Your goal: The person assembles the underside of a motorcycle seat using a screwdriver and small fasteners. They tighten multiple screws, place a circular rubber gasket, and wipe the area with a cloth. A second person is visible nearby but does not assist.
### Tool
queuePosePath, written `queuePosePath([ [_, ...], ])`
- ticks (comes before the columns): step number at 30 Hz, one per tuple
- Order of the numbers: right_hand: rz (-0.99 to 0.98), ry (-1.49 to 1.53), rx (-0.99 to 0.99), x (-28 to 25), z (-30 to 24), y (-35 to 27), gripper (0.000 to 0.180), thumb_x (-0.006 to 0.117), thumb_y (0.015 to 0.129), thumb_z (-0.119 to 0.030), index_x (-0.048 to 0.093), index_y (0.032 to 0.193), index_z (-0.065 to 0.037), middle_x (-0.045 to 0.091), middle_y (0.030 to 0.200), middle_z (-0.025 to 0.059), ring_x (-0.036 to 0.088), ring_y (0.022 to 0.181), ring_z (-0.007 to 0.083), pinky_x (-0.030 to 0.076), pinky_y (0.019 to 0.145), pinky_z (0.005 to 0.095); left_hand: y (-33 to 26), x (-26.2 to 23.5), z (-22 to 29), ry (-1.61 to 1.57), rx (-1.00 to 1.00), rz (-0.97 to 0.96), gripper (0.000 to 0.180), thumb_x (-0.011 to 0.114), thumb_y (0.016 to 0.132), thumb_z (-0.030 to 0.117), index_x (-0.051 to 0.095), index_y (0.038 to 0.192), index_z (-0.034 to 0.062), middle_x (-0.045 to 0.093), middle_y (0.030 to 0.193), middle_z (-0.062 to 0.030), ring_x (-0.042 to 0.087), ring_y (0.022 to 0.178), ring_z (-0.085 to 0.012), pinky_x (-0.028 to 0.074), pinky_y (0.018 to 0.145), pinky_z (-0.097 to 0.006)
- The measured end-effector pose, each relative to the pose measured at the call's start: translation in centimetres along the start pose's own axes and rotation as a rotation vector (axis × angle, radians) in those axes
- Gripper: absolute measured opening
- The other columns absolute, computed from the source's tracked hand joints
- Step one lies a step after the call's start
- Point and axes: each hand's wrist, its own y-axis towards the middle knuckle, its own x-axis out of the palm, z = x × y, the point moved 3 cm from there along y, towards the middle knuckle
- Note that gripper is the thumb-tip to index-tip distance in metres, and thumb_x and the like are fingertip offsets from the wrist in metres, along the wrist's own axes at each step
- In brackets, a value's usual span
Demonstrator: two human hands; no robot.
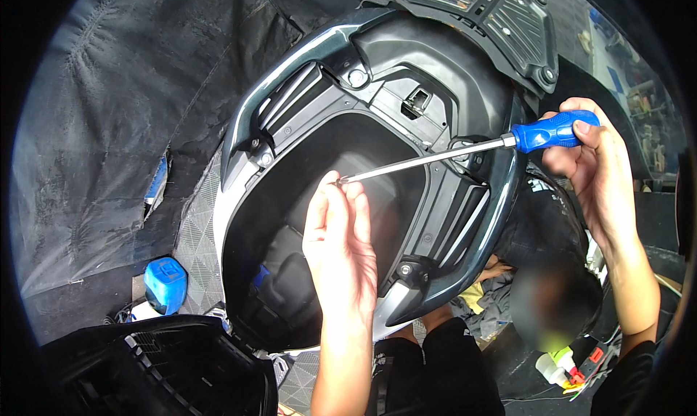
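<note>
My right hand (599, 158) is wrapped around the blue handle of a screwdriver (435, 157). Its long metal shaft points left and slightly down. At the tip, the fingers of my left hand (340, 238) are pinched together, palm up. A tiny dark piece shows between those fingertips, too small to name. Both hands are above a scooter's open under-seat storage box (334, 147), a deep black tub. Around the tub runs grey plastic trim with a dark glossy grab rail (247, 100) outside it.
A black rear rack (486, 24) stands at the scooter's far end. The raised seat (145, 365) is at lower left. Beside the scooter are a blue jug (166, 284) and a dark cover (131, 118). Another person (541, 227) crouches at right, near small bottles (559, 369).
</note>
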Motion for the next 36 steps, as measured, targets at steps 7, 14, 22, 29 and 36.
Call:
queuePosePath([
  [7,0.005,-0.007,0.024,-0.1,0.2,-0.2,0.024,0.052,0.102,-0.012,0.055,0.119,0.003,0.069,0.104,0.0188,0.071,0.079,0.0191,0.06,0.074,0.0267,-0.1,-0.9,0.0,0.112,0.041,-0.004,0.034,0.065,0.102,0.015,0.059,0.129,-0.005,0.069,0.112,-0.0132,0.07,0.106,-0.0178,0.059,0.096,-0.027],
  [14,-0.037,0.006,-0.019,-0.2,0.2,-0.2,0.024,0.054,0.101,-0.014,0.055,0.119,0.002,0.07,0.106,0.0194,0.072,0.079,0.0193,0.061,0.074,0.027,-0.6,-0.7,0.4,0.308,0.118,-0.001,0.028,0.067,0.101,0.012,0.064,0.123,-0.0054,0.072,0.107,-0.0148,0.073,0.099,-0.0195,0.061,0.092,-0.03],
  [22,-0.031,0.137,0.057,-0.7,-1.4,3.5,0.031,0.063,0.101,-0.021,0.058,0.117,0.006,0.071,0.099,0.0179,0.075,0.083,0.0192,0.063,0.079,0.0261,2.4,2.6,3.3,0.583,0.39,-0.133,0.022,0.068,0.098,0.005,0.066,0.116,-0.0066,0.072,0.102,-0.0171,0.074,0.094,-0.0243,0.063,0.085,-0.032],
  [29,-0.097,0.181,0.116,-0.1,-2.4,7.3,0.038,0.069,0.099,-0.027,0.066,0.109,0.01,0.073,0.096,0.0182,0.075,0.087,0.0178,0.063,0.084,0.0223,7.3,4.9,6.3,0.795,0.602,-0.448,0.017,0.07,0.096,0.0,0.067,0.112,-0.0043,0.072,0.099,-0.0127,0.072,0.086,-0.0163,0.059,0.072,-0.025],
  [36,-0.119,0.046,-0.174,2.2,-3.5,9.4,0.041,0.058,0.106,-0.029,0.059,0.13,0.003,0.07,0.111,0.0186,0.074,0.097,0.0204,0.061,0.09,0.0268,9.4,6.3,7.0,1.224,0.643,-0.582,0.014,0.071,0.095,0.001,0.07,0.108,-0.0043,0.073,0.095,-0.0078,0.072,0.087,-0.0123,0.058,0.081,-0.025],
])
